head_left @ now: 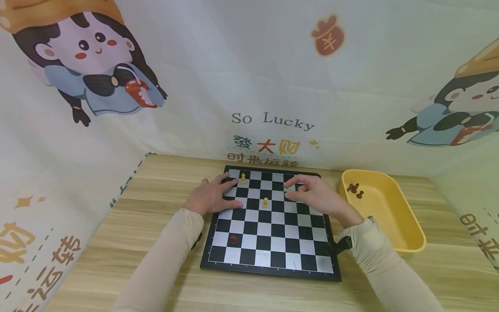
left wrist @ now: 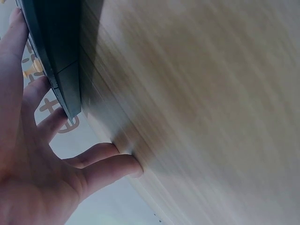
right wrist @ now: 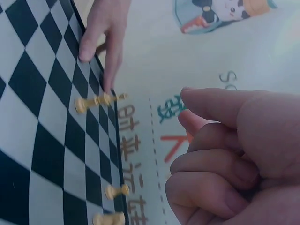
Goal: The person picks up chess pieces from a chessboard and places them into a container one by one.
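A black-and-white chessboard point(head_left: 265, 242) lies on the table. My left hand point(head_left: 212, 195) rests spread at its left edge; in the left wrist view some fingertips touch the board's dark side and others reach the table. Near those fingers stands a pale chess piece point(head_left: 243, 178), and a second pale piece point(head_left: 265, 202) is close to the middle. My right hand point(head_left: 317, 195) hovers over the board's right side, thumb and index finger apart, its other fingers curled. Beside its fingertips shows part of another pale piece point(head_left: 287, 186). The right wrist view shows nothing in the pinch.
A dark red piece point(head_left: 233, 239) sits on the near left of the board. Right of the board, a yellow plastic bin point(head_left: 409, 225) holds several dark brown pieces point(head_left: 354, 188). A printed curtain point(head_left: 218, 78) hangs behind the wooden table point(head_left: 156, 186).
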### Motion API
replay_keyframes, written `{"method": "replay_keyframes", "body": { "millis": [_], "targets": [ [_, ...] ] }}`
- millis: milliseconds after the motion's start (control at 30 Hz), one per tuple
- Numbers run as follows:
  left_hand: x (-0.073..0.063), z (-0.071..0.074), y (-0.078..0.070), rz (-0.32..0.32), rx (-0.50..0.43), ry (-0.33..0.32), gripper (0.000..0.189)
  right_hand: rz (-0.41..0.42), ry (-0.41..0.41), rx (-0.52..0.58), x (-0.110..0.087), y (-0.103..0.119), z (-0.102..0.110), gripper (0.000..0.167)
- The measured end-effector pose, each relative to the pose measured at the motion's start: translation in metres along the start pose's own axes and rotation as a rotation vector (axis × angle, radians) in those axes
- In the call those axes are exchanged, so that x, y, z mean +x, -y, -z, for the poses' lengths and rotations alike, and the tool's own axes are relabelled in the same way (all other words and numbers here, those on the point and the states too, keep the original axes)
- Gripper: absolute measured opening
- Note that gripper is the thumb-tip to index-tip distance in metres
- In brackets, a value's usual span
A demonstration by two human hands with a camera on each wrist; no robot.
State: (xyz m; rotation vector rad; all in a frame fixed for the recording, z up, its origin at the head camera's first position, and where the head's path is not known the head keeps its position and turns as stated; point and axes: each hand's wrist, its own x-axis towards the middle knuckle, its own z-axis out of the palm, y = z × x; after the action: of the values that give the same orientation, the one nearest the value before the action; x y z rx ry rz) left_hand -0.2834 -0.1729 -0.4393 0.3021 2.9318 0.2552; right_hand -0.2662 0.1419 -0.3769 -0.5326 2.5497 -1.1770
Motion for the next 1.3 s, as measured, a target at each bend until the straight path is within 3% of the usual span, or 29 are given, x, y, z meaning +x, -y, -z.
{"method": "replay_keyframes", "body": {
  "millis": [200, 467, 633, 833, 1300],
  "targets": [
    [0.0, 0.001, -0.002, -0.004, 0.004, -0.001, 0.09, 0.004, 0.039, 0.011, 0.002, 0.008, -0.019, 0.035],
    [0.003, 0.0, -0.001, -0.003, 0.013, 0.002, 0.09, -0.002, 0.125, 0.125, 0.004, 0.021, -0.048, 0.035],
    [0.003, -0.001, -0.001, -0.004, 0.017, 0.002, 0.09, 0.022, 0.178, 0.175, 0.003, 0.022, -0.063, 0.032],
    [0.002, -0.001, 0.0, 0.002, 0.022, 0.006, 0.089, 0.057, 0.222, 0.159, 0.004, 0.019, -0.079, 0.032],
    [0.002, -0.002, 0.001, -0.013, 0.038, -0.011, 0.088, 0.046, 0.295, 0.226, 0.004, 0.019, -0.111, 0.032]
  ]
}}
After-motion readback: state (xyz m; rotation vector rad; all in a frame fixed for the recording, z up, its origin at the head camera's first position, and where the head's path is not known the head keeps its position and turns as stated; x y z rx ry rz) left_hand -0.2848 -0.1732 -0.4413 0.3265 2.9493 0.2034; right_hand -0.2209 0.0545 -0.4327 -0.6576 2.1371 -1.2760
